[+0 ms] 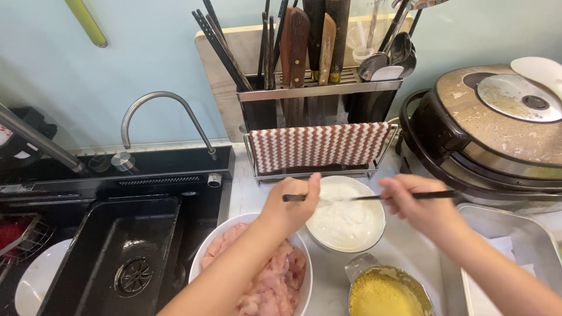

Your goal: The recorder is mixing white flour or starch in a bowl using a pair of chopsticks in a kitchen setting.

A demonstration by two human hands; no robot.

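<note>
Pale blue wall backs a white counter (246,187) crowded from edge to edge, with a black sink (126,251) and curved tap (167,111) on the left. Both forearms run out of the bottom edge, so elbows and sleeves are cut off. Left hand (290,205) hovers over the gap between two bowls, its fingers curled and pinching the dark end of a chopstick (374,197) that lies level across the white bowl of batter (345,219); the middle of the stick is blurred and hard to follow. Right hand (418,208) grips the stick's other end, fingers folded together around it, though motion blur hides exactly how each finger sits. Just below the left wrist, the bowl of raw pale pink meat pieces (272,275) is partly covered by the forearm and clipped by the bottom edge. A container of yellow crumbs (383,292) is likewise cut off below. Metal tray (515,246) on the right runs out of view. Behind the bowls, a striped cloth (319,145) hangs on a utensil rack (319,88), and a rice cooker (497,123) crowds the right, leaving little bare counter.
</note>
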